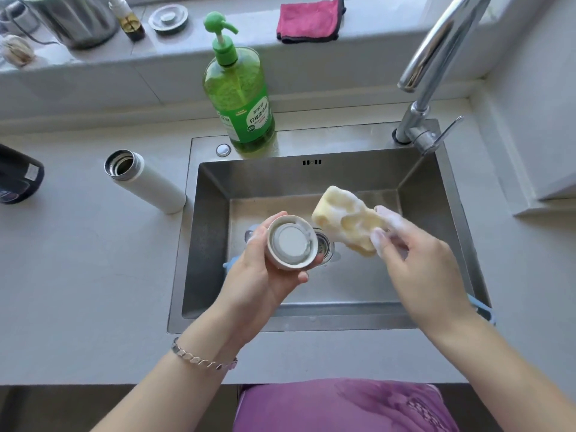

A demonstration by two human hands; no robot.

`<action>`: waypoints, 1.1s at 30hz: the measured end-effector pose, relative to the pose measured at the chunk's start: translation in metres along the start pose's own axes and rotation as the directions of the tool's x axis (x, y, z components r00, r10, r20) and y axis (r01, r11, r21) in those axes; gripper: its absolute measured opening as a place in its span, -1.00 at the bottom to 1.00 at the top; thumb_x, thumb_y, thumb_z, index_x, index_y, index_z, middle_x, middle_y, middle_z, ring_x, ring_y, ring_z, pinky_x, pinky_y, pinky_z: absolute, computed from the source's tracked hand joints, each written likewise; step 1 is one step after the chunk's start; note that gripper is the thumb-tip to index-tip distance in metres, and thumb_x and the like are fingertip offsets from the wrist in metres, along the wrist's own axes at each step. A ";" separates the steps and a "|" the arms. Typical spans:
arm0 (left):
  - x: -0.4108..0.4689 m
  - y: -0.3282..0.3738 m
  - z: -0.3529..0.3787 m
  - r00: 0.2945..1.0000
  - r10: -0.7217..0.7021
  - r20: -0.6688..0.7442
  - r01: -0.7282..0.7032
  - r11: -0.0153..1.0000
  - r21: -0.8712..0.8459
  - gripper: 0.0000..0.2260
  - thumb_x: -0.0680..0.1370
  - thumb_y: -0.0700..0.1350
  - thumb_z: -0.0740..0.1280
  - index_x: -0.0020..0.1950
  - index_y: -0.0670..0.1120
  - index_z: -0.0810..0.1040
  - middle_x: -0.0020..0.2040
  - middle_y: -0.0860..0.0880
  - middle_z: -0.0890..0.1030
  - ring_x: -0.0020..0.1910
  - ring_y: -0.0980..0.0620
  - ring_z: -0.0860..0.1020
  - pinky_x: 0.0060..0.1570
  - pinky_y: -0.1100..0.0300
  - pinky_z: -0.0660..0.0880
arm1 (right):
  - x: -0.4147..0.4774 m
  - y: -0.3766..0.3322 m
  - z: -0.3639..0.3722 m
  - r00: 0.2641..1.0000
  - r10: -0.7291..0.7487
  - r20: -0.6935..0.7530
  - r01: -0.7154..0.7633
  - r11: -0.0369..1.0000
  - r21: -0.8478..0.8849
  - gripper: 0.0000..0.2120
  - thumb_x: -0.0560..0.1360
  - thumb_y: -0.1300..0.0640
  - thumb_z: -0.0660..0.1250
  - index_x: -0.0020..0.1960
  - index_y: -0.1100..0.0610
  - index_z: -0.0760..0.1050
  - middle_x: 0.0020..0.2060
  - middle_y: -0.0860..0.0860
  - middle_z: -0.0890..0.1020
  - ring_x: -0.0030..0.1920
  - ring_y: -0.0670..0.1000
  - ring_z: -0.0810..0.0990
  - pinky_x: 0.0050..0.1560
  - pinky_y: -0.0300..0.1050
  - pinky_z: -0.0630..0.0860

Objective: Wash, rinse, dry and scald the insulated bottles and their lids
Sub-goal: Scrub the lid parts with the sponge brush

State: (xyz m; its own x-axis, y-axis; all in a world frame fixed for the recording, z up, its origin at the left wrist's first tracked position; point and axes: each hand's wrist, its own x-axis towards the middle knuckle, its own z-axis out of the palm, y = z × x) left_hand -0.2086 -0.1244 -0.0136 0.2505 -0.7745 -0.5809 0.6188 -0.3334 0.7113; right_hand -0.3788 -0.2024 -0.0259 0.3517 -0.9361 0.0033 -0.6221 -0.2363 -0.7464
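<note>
- Head view: the lid [291, 243], underside up, sits in the curled fingers of the left hand [258, 269], held over the sink [212, 232].
- Just right of that grip, the right hand [414, 266] pinches a foamy sponge [346, 221] (suds coat the fingertips), close beside the lid's rim.
- Further left of the grip, a white bottle [146, 182] sits uncapped on the counter.
- Judging by this, soaping the lid is under way. Rinsing, drying and scalding remain, and the pink cloth [310, 20] lies folded on the ledge.
</note>
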 end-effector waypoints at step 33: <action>0.005 -0.004 0.001 0.992 0.125 0.017 -0.126 0.981 0.144 -0.53 0.43 0.08 0.19 0.26 -0.15 0.41 -0.14 -0.07 0.56 -0.34 0.08 0.54 -0.46 0.30 0.49 | -0.012 -0.018 0.020 0.884 -0.455 0.101 0.444 0.888 0.118 -0.75 0.47 0.20 0.23 0.05 0.13 0.64 0.01 -0.04 0.68 0.02 -0.05 0.65 -0.13 -0.08 0.57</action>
State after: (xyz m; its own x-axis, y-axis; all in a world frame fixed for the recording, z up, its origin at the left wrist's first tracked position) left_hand -0.2102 -0.1273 -0.0189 0.3130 -0.8192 -0.4806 0.4681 -0.3072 0.8285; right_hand -0.3574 -0.1817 -0.0261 0.6652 -0.6940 0.2754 -0.3143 -0.5949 -0.7398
